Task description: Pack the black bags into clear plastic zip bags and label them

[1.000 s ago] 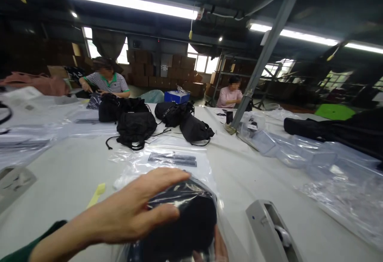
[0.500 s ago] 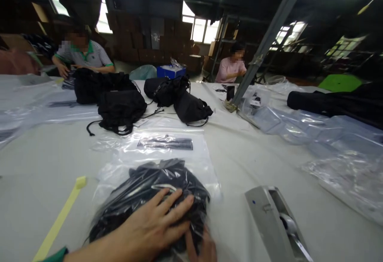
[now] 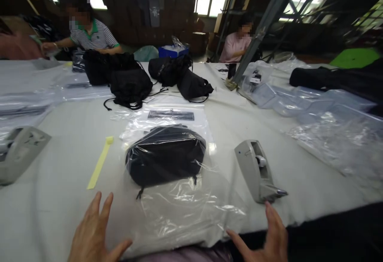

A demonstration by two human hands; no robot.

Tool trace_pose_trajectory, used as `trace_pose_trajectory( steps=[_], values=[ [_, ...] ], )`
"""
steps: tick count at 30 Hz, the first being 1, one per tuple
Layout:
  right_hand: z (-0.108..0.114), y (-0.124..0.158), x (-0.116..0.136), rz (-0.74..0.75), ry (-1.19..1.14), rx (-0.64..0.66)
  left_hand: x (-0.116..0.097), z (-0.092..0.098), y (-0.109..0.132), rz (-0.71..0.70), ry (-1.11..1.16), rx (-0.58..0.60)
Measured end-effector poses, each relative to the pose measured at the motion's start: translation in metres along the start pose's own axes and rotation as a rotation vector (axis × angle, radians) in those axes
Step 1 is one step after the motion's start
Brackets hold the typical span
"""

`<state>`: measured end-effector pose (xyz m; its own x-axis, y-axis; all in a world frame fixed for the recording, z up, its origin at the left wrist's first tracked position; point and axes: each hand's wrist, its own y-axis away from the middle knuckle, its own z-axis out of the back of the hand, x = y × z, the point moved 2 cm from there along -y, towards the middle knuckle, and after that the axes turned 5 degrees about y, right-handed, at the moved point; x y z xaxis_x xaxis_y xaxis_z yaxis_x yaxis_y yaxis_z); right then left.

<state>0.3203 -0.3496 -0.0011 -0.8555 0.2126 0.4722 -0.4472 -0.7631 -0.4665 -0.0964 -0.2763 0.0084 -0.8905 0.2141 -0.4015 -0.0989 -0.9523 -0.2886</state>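
A black pouch (image 3: pixel 167 160) lies flat inside a clear plastic bag (image 3: pixel 191 214) that has a printed label at its far end. My left hand (image 3: pixel 92 234) hovers at the near left of the bag, fingers spread and holding nothing. At the near right, over the table edge, my right hand (image 3: pixel 266 238) is also open, thumb apart from the fingers. Just beyond its fingertips sits a grey tape dispenser (image 3: pixel 254 170). A yellow tape strip (image 3: pixel 100 164) is on the table beyond my left hand.
Several black drawstring bags (image 3: pixel 128 80) lie across the table's far side. A second tape dispenser (image 3: pixel 22 154) is at far left. Clear plastic bags (image 3: pixel 338 130) spread on the right by a slanted metal post (image 3: pixel 254 38). Two people (image 3: pixel 95 36) work beyond the table.
Both hands have come off the bagged pouch and drawn apart toward the near edge. The pouch now lies flatter with its plastic spread out. The view has tilted down.
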Motion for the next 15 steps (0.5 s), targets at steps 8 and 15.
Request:
trace_pose_trajectory(
  steps=[8,15],
  values=[
    [-0.003,-0.032,0.022,-0.118,-0.316,0.127,0.026,0.031,0.020,0.135,0.117,-0.320],
    [0.013,0.031,-0.020,-0.241,-0.168,0.288,0.037,0.037,0.067,0.113,0.024,-0.330]
  ],
)
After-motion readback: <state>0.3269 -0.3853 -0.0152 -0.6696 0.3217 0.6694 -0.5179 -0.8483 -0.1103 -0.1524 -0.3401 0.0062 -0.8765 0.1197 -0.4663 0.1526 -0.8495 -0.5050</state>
